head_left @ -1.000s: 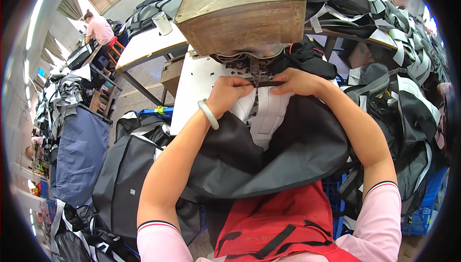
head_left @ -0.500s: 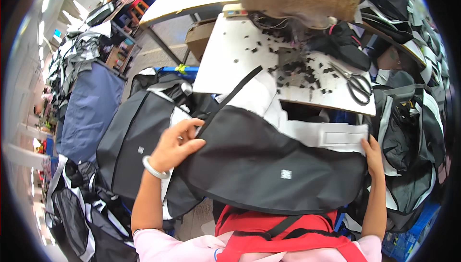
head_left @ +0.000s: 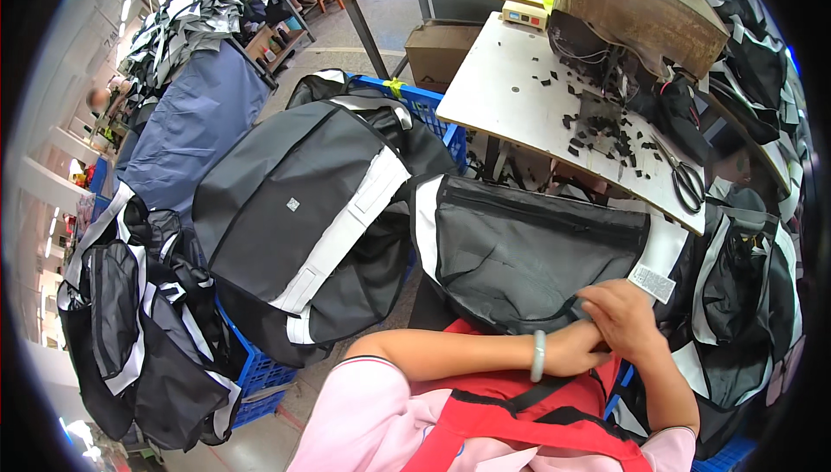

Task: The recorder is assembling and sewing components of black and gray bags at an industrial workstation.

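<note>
Black fabric forms the panel (head_left: 519,264) on the near side of the white table (head_left: 485,91). Pale end strips (head_left: 427,230) look joined on; unfinished seams cannot be made out. Left hand (head_left: 571,349) and right hand (head_left: 628,318) meet at its edge away from the table, fingers bent, grip unclear. Its white label (head_left: 652,282) bears illegible print.

The black panel (head_left: 528,256) has been turned over; the left hand (head_left: 570,351) has moved beside the right hand (head_left: 627,320).
</note>
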Demonstrator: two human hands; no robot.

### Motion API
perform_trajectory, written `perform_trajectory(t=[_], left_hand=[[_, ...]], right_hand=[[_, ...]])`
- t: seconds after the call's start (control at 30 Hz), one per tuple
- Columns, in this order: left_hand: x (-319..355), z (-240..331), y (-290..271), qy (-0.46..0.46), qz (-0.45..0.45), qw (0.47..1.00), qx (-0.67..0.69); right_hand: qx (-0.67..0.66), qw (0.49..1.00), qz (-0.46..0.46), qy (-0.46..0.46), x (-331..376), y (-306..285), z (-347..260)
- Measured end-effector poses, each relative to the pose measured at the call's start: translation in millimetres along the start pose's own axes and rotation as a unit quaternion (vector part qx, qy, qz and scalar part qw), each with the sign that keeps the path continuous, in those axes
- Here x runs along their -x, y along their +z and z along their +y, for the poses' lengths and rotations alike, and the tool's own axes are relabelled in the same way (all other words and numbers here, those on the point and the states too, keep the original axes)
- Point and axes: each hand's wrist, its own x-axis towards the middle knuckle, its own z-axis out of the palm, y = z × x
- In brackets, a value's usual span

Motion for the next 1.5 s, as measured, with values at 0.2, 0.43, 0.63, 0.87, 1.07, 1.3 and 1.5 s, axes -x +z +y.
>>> perform_trajectory(t=[0.2, 0.43, 0.63, 0.87, 1.07, 1.3, 1.5], left_hand=[[57.6, 34.8, -147.9, -0.069, 0.114, 0.973, -0.187], [111.8, -27.8, -364.5, -0.137, 0.206, 0.647, -0.722], [98.7, -8.9, -375.6, -0.332, -0.059, 0.587, -0.736], [107.3, 160.9, -236.8, -0.130, 0.027, 0.824, -0.550], [91.5, 181.6, -141.6, 0.052, -0.068, 0.857, -0.509], [91.2, 177.0, -146.1, -0.026, -0.089, 0.816, -0.571], [92.6, 180.4, -165.1, -0.072, -0.066, 0.763, -0.639]], right_hand=[[0.065, 0.991, -0.112, 0.043, 42.6, 35.2, 17.9], [0.065, 0.990, -0.109, 0.070, 31.2, 42.5, 20.9], [-0.054, 0.950, -0.075, 0.300, 91.3, 48.7, 56.7], [-0.040, 0.911, -0.244, 0.330, 53.1, -18.5, 46.3], [0.179, 0.974, -0.073, -0.116, -140.3, -27.5, 17.9], [0.201, 0.909, -0.364, 0.022, -139.8, 37.8, 89.6], [0.203, 0.966, -0.155, -0.034, -19.7, 7.0, 74.4]])
